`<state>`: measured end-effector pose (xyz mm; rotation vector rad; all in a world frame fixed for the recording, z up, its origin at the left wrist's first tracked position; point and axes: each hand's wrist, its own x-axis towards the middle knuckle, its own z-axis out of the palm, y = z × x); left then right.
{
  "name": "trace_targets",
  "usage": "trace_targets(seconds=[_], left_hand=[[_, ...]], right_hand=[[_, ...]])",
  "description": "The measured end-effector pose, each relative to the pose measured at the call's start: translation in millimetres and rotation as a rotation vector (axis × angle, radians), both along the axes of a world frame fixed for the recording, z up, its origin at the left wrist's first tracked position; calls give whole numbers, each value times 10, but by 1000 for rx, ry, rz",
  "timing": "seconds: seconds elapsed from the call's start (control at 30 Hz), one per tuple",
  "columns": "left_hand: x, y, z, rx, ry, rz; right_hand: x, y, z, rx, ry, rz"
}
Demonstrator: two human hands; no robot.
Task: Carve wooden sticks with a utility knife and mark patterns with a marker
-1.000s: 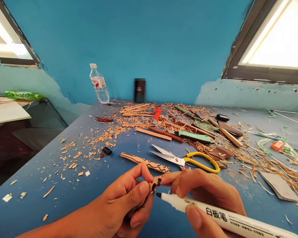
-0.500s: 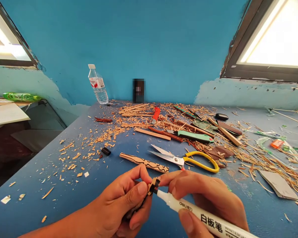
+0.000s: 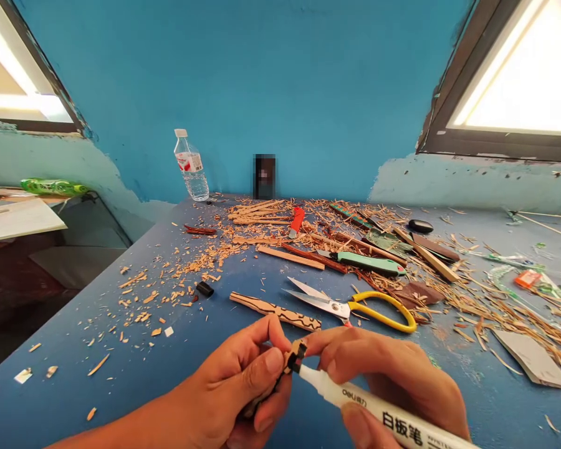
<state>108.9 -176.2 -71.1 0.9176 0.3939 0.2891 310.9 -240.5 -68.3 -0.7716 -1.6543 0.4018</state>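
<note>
My left hand (image 3: 243, 380) pinches a small carved wooden piece (image 3: 293, 357) with black ink on its end; most of it is hidden by the fingers. In my right hand (image 3: 393, 374) lies a white marker (image 3: 369, 405), its black tip against the inked end of the piece. The right fingertips come close to that end too. Just beyond the hands, a flat wooden strip (image 3: 275, 310) bears wavy black lines. Yellow-handled scissors (image 3: 350, 307) lie open to its right. A black marker cap (image 3: 204, 289) rests left of the strip.
Wood shavings (image 3: 206, 252) litter the blue table (image 3: 135, 368). Farther back are a green cutter (image 3: 371, 262), a red cutter (image 3: 297, 221), wooden sticks (image 3: 262, 212) and a water bottle (image 3: 191, 168). Folded sandpaper (image 3: 533, 358) lies at the right.
The whole view has shifted slightly, so things appear a little lower and farther right. Both hands keep their hold, with the marker tip still at the inked end.
</note>
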Motion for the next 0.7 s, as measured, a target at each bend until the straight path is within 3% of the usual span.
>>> trace_targets(seconds=[0.13,0.33,0.5,0.7], left_hand=[[8,10,-14,17,-6,3],[-17,18,-73,18,-51,6],[-13,17,-76,-25,-66,6],[6,30,-121,76,-83,51]], right_hand=[[-2,-51,-10,-61,50,-59],[71,-41,-40,85,-247,-13],[74,-11,-61,72,-128,42],[73,-73,-61,98,-332,-123]])
